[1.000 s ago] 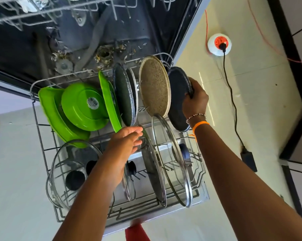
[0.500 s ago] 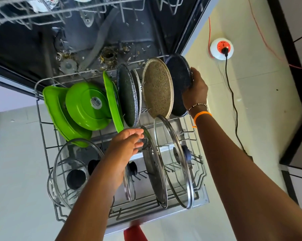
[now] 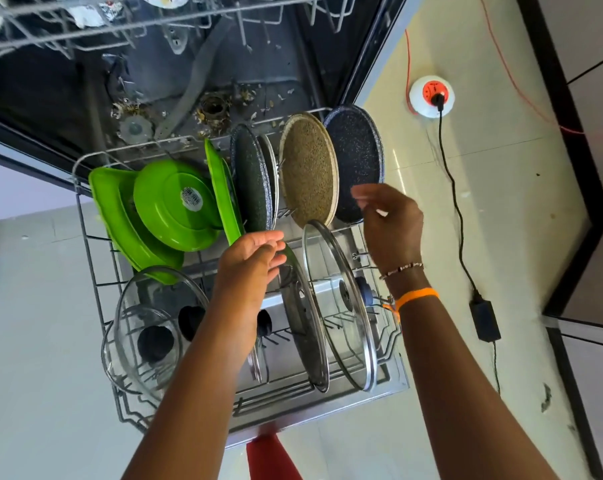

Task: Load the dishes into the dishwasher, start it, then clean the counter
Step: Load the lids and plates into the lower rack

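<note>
— Where are the hands over the pulled-out lower rack (image 3: 85, 258)?

— Both forearms reach in from the bottom edge; the right hand (image 3: 392, 225) hovers with fingers loosely spread and nothing in it, just in front of the dark blue speckled plate (image 3: 353, 157), which stands on edge at the rack's right end; whether a fingertip brushes the plate I cannot tell, the fingers are blurred; the left hand (image 3: 250, 259) is released too, palm tilted, fingers half curled above the glass lid (image 3: 305, 327) in the middle of the rack.

— What is hidden?

— The left forearm covers part of a lid and its knob; the upper basket (image 3: 120, 26) is cut off at the top edge, its contents hard to make out; a red shape at the bottom edge I cannot identify.

— And the dishes themselves?

— A tan speckled plate (image 3: 308, 171) stands upright beside the blue one; then a dark green speckled plate (image 3: 253, 178); glossy green plastic dishes (image 3: 168, 206) lean at the left, one with a barcode sticker; clear glass lids with metal rims and black knobs fill the front rows; the rack is grey wire; debris lies on the dishwasher floor (image 3: 210, 109); beaded and orange bands (image 3: 416, 296) circle the right wrist.
</note>
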Available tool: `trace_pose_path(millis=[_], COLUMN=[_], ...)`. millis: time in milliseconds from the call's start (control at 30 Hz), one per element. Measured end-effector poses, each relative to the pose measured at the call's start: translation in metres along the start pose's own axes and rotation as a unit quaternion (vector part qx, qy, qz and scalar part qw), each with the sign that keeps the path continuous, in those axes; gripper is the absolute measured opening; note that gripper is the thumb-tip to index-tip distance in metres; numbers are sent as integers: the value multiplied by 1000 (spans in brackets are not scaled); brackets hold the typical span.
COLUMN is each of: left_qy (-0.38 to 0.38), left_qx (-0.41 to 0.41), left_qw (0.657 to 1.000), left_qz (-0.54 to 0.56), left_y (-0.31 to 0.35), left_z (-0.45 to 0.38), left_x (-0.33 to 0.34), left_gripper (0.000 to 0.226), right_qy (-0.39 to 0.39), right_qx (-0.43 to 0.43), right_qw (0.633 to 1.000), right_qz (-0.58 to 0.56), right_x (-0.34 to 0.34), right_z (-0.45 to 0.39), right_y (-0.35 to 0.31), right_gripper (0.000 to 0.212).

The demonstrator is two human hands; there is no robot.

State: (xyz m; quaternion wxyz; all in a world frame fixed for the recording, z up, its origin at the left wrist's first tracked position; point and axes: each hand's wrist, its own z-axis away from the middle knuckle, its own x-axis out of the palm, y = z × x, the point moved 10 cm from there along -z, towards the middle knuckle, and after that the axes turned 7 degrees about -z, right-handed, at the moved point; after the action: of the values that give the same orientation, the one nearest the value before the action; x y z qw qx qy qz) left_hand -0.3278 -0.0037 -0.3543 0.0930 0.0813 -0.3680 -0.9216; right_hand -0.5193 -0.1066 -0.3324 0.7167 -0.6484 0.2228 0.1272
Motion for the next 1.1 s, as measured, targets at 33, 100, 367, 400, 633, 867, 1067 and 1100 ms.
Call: trace_pose_path(millis=[33, 100, 367, 400, 633, 867, 1067, 1100], left_qy=[1, 0, 82, 96, 167, 209, 247, 257], left_qx=[3, 8, 13, 15, 59, 104, 119, 122], left_qw=[1000, 1000, 988, 984, 954, 945, 926, 922], left_qz=[8, 22, 131, 152, 243, 232, 260, 263], left_y=[3, 8, 9, 9, 7, 25, 46, 50], left_z=[3, 10, 68, 80, 170, 265, 326, 334], left_x=[-3, -10, -120, -143, -332, -526, -664, -683], left_gripper=[30, 29, 28, 28, 27, 23, 17, 17], right_qy=[-14, -42, -182, -193, -258, -291, -344, -357], right_qx=[7, 18, 18, 9, -21, -48, -112, -118], right_qw=[1000, 998, 980, 978, 961, 940, 914, 909], right_qz=[-19, -47, -83, -81, -102, -172, -182, -182], right_x=[7, 25, 120, 134, 241, 334, 406, 417], right_z=[10, 30, 128, 144, 257, 366, 443, 452], right_y=[-7, -22, -130, -150, -289, -447, -562, -575], right_gripper=[31, 31, 31, 30, 24, 31, 33, 33])
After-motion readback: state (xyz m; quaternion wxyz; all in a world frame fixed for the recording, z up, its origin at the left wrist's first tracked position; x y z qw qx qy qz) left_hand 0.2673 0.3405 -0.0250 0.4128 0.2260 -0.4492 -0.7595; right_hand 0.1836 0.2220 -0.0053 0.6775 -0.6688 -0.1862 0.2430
